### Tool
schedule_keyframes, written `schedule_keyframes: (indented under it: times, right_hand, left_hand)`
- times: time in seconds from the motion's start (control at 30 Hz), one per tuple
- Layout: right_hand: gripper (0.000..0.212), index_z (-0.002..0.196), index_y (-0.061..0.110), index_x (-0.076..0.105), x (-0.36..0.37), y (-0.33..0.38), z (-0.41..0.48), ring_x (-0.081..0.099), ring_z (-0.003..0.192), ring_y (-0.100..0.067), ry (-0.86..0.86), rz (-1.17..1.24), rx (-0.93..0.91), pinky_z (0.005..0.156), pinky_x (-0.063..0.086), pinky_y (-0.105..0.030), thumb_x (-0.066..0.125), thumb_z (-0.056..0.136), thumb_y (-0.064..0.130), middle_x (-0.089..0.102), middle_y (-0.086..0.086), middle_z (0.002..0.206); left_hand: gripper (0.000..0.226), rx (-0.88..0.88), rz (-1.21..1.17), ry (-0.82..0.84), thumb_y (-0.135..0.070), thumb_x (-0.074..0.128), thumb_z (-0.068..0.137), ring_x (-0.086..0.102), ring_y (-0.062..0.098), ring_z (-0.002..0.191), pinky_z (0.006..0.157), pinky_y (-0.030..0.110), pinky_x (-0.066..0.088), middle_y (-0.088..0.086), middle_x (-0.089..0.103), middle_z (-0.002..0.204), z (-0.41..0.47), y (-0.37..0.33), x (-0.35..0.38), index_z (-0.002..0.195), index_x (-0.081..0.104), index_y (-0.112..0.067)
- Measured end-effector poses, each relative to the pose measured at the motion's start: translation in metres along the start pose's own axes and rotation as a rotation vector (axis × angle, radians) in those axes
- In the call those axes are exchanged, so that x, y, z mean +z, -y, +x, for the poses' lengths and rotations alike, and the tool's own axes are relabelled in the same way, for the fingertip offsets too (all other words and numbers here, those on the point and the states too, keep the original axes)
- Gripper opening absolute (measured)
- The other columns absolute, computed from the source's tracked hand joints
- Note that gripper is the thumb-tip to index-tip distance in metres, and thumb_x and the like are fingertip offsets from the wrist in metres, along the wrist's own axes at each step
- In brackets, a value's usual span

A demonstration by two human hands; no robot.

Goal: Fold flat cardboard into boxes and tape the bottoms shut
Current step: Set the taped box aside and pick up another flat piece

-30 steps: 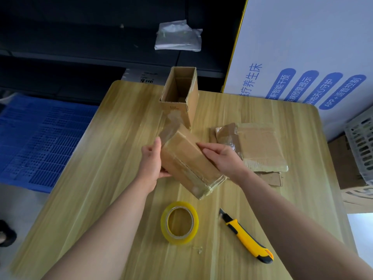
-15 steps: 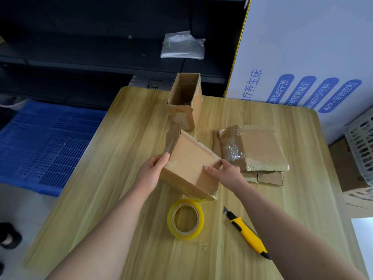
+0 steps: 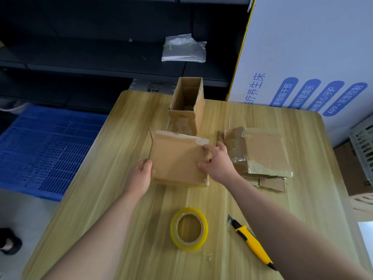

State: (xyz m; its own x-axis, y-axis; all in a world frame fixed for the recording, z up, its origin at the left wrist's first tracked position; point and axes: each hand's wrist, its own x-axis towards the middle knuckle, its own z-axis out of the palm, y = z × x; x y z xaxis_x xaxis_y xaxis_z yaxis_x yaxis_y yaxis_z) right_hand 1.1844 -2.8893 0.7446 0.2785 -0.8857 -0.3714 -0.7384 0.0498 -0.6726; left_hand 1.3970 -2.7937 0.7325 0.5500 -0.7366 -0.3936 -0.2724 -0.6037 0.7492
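Note:
A brown cardboard box (image 3: 177,158) stands on the wooden table (image 3: 105,178), its near face toward me and tape along its lower edge. My left hand (image 3: 141,176) grips its lower left corner. My right hand (image 3: 218,164) holds its right edge, fingers on the upper right corner. A finished open-topped box (image 3: 187,106) stands just behind it. A stack of flat cardboard (image 3: 260,156) with old tape lies to the right. A roll of clear yellowish tape (image 3: 189,228) lies near me, and a yellow utility knife (image 3: 252,242) lies to its right.
A large white printed carton (image 3: 312,57) stands behind the table's right corner. Dark shelving (image 3: 101,53) at the back carries a plastic-wrapped packet (image 3: 183,49). A blue perforated pallet (image 3: 40,150) lies on the floor to the left. A grey crate (image 3: 363,146) is at the right edge.
The box was tilted in the air in both hands; it has been turned and set down upright on the table. The view has shifted slightly downward.

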Motion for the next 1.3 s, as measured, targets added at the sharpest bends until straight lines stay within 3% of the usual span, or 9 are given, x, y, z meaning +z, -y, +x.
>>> schedule_keyframes:
  times: [0.1, 0.17, 0.27, 0.37, 0.5, 0.67, 0.9, 1.13, 1.3]
  right_hand:
    - [0.064, 0.146, 0.027, 0.037, 0.007, 0.003, 0.015, 0.066, 0.092, -0.023, 0.024, -0.057, 0.023, 0.083, 0.053, -0.029, 0.066, 0.089, 0.021, -0.01, -0.007, 0.16]
    - [0.061, 0.146, 0.026, 0.038, 0.012, 0.003, 0.024, 0.066, 0.091, -0.023, 0.044, -0.084, 0.019, 0.081, 0.052, -0.029, 0.064, 0.091, 0.019, -0.005, -0.007, 0.16]
    - [0.056, 0.143, 0.02, 0.041, 0.019, -0.002, 0.032, 0.057, 0.113, -0.025, 0.069, -0.107, -0.015, 0.092, 0.048, -0.031, 0.061, 0.091, 0.014, 0.025, -0.009, 0.154]
    - [0.053, 0.143, 0.018, 0.042, 0.021, -0.006, 0.031, 0.053, 0.117, -0.025, 0.092, -0.178, -0.063, 0.094, 0.046, -0.033, 0.058, 0.093, 0.017, 0.049, -0.009, 0.137]
    - [0.048, 0.143, 0.017, 0.042, 0.008, -0.017, 0.026, 0.05, 0.125, -0.025, 0.012, -0.302, -0.107, 0.097, 0.045, -0.037, 0.052, 0.097, 0.026, 0.047, -0.004, 0.144]
    - [0.033, 0.122, 0.008, 0.056, -0.031, -0.043, 0.013, 0.055, 0.115, -0.028, -0.093, -0.433, -0.125, 0.084, 0.048, -0.034, 0.049, 0.096, 0.027, 0.056, -0.006, 0.13]
    - [0.047, 0.142, 0.019, 0.043, -0.093, -0.092, -0.015, 0.048, 0.128, -0.024, -0.205, -0.558, -0.054, 0.093, 0.046, -0.034, 0.045, 0.098, 0.036, 0.045, 0.002, 0.147]
    - [0.045, 0.139, 0.013, 0.044, -0.138, -0.147, -0.027, 0.047, 0.127, -0.026, -0.209, -0.602, 0.061, 0.098, 0.042, -0.035, 0.046, 0.098, 0.033, 0.049, -0.002, 0.142]
    - [0.037, 0.128, 0.013, 0.049, -0.149, -0.18, -0.016, 0.051, 0.119, -0.024, -0.153, -0.623, 0.118, 0.092, 0.044, -0.034, 0.047, 0.096, 0.032, 0.057, -0.003, 0.126]
  left_hand:
    - [0.046, -0.012, 0.115, 0.032, -0.039, 0.03, 0.103, 0.055, 0.027, 0.111, 0.086, 0.03, 0.037, 0.008, 0.061, 0.122, 0.014, 0.004, 0.004, 0.132, 0.052, -0.012]
    - [0.049, -0.022, 0.211, 0.058, -0.042, 0.028, 0.103, 0.053, 0.03, 0.117, 0.088, 0.032, 0.038, 0.011, 0.057, 0.129, 0.021, 0.006, 0.009, 0.135, 0.048, -0.01]
    - [0.052, -0.043, 0.324, 0.105, -0.042, 0.032, 0.102, 0.049, 0.03, 0.125, 0.099, 0.036, 0.039, 0.011, 0.051, 0.138, 0.031, 0.009, 0.014, 0.14, 0.042, -0.008]
    - [0.046, -0.053, 0.402, 0.113, -0.039, 0.039, 0.1, 0.054, 0.032, 0.117, 0.097, 0.04, 0.045, 0.013, 0.057, 0.13, 0.04, 0.014, 0.016, 0.131, 0.048, -0.007]
    - [0.038, 0.073, 0.613, -0.03, -0.038, 0.043, 0.097, 0.057, 0.033, 0.106, 0.088, 0.043, 0.049, 0.013, 0.06, 0.118, 0.035, 0.002, 0.014, 0.119, 0.054, -0.008]
    - [0.043, 0.366, 0.889, -0.108, -0.038, 0.038, 0.098, 0.051, 0.028, 0.117, 0.096, 0.038, 0.042, 0.008, 0.057, 0.128, 0.017, -0.041, 0.031, 0.127, 0.054, -0.01]
    - [0.042, 0.62, 0.968, -0.006, -0.038, 0.037, 0.098, 0.044, 0.025, 0.124, 0.102, 0.039, 0.037, 0.005, 0.053, 0.134, -0.017, -0.099, 0.098, 0.129, 0.052, -0.015]
    - [0.034, 0.723, 1.051, 0.087, -0.039, 0.04, 0.097, 0.051, 0.026, 0.114, 0.098, 0.04, 0.038, 0.005, 0.059, 0.12, -0.035, -0.13, 0.174, 0.115, 0.058, -0.016]
    - [0.044, 0.654, 1.146, 0.2, -0.047, 0.04, 0.095, 0.051, 0.028, 0.115, 0.098, 0.042, 0.042, 0.008, 0.058, 0.121, -0.026, -0.128, 0.211, 0.12, 0.054, -0.014]
